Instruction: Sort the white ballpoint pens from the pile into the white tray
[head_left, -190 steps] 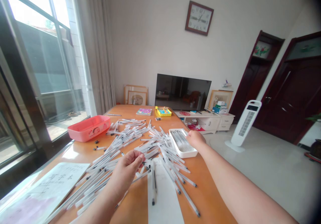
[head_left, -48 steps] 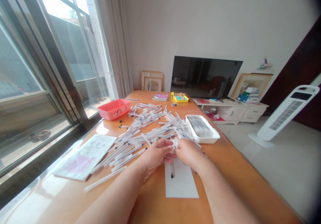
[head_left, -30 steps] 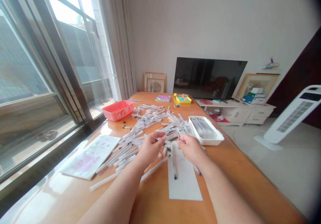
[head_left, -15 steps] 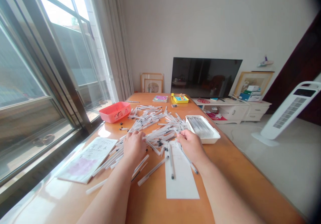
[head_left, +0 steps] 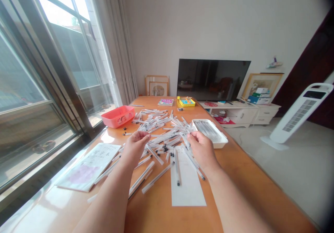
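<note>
A loose heap of clear pen parts and pens with black ends [head_left: 164, 139] spreads across the wooden table between my hands. My left hand [head_left: 137, 144] is closed in a pinch above the heap's left side; anything between the thumb and finger is too small to make out. At the heap's right side, my right hand [head_left: 200, 146] is closed, with a pale pen at its fingertips, largely hidden by the fingers. Below it, a pen with a black end [head_left: 177, 170] lies on a white paper sheet [head_left: 186, 187]. Small black caps [head_left: 167, 147] are scattered among the barrels.
A white tray of pens [head_left: 223, 141] stands right of the heap. A red plastic basket [head_left: 117, 118] sits at the left, with a notebook [head_left: 87, 168] nearer me. Farther back are a yellow box [head_left: 186, 102] and a colourful booklet [head_left: 165, 102].
My left hand has lifted off the pens and turned, its thumb and finger now pinched together. My right hand has shifted only slightly. The view has moved a little.
</note>
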Available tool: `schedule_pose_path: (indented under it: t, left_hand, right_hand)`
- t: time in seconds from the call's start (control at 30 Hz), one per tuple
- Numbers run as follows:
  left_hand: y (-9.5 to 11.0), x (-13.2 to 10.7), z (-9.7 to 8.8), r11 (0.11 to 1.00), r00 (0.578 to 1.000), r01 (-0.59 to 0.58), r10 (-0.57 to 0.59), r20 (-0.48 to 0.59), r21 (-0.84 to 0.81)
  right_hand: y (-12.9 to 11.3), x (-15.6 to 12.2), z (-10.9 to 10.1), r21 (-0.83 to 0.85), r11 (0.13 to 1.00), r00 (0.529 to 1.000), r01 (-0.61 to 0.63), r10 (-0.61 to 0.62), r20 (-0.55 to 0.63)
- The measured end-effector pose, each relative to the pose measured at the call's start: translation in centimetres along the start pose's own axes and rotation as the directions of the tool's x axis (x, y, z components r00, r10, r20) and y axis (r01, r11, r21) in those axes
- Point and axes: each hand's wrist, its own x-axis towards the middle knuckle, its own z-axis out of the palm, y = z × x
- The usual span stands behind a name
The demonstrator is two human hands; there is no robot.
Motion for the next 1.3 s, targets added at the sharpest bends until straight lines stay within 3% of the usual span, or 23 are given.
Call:
schedule_pose_path:
  t: [0.13, 0.27, 0.4, 0.57, 0.7, 0.8, 1.0, 1.3]
  left_hand:
    - [1.5, -0.5, 0.4, 0.969, 0.998, 0.059, -0.058, 0.011, -0.239]
    - [2.5, -0.8, 0.5, 0.877, 0.99, 0.137, -0.136, 0.035, -0.46]
    - [2.9, -1.3, 0.8, 0.817, 0.977, 0.215, -0.183, 0.113, -0.536]
    - [2.6, -2.4, 1.8, 0.899, 0.962, 0.21, -0.119, 0.245, -0.384]
    - [2.6, -3.3, 2.6, 0.971, 0.9, 0.165, -0.077, 0.429, -0.172]
    - [2.9, -3.8, 3.0, 0.99, 0.859, 0.125, -0.074, 0.507, -0.068]
    - [3.6, -4.4, 3.4, 0.992, 0.827, 0.123, -0.114, 0.551, 0.021]
    - [3.2, -4.4, 3.2, 0.993, 0.784, 0.117, -0.104, 0.612, 0.018]
  right_hand:
    - [-0.6, -0.1, -0.2, 0.105, 0.994, 0.999, -0.015, 0.019, -0.041]
    - [-1.1, 0.0, -0.3, 0.309, 0.944, 0.992, -0.116, 0.127, -0.017]
    - [-1.9, -0.2, -0.4, 0.471, 0.86, 0.978, -0.195, 0.206, 0.03]
    - [-3.0, -0.4, -0.8, 0.6, 0.765, 0.969, -0.234, 0.235, 0.079]
    - [-3.4, -0.4, -1.1, 0.686, 0.693, 0.974, -0.221, 0.193, 0.119]
    - [-3.5, -0.4, -1.2, 0.712, 0.672, 0.978, -0.201, 0.179, 0.107]
    - [-3.5, -0.7, -0.9, 0.67, 0.727, 0.989, -0.149, 0.125, 0.084]
    - [-3.4, -1.2, -0.3, 0.598, 0.789, 0.99, -0.141, 0.094, 0.11]
